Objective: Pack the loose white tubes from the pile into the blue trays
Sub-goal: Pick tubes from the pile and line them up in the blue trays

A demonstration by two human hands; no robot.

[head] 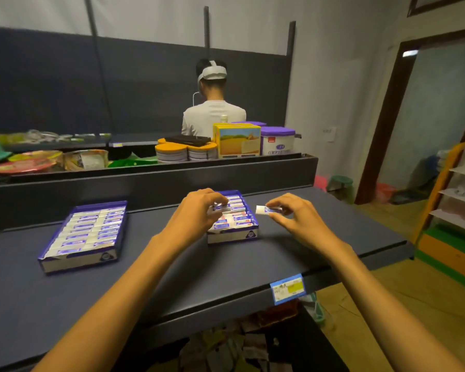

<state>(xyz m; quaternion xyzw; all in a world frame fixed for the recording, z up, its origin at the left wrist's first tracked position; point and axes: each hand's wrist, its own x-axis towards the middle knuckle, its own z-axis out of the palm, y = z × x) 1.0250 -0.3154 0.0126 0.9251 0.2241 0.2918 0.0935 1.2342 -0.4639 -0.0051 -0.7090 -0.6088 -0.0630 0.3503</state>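
Two blue trays sit on the dark shelf. The left tray [47, 265] is filled with rows of white tubes with blue labels. The right tray [232, 235] holds several tubes too, partly hidden by my left hand. My left hand [199, 210] is over the right tray, its fingers pinching a white tube [222, 207] just above the packed rows. My right hand [293, 213] hovers to the right of that tray and pinches another white tube [266, 209] held level, its flat end pointing left. No loose pile shows on the shelf.
The dark shelf top [145, 277] has a blue and yellow price label [287, 288] on its front edge. Behind it a higher shelf carries tins [185, 151], a yellow box [238, 140] and a purple-lidded tub [277, 140]. A person [212, 114] stands beyond, back turned.
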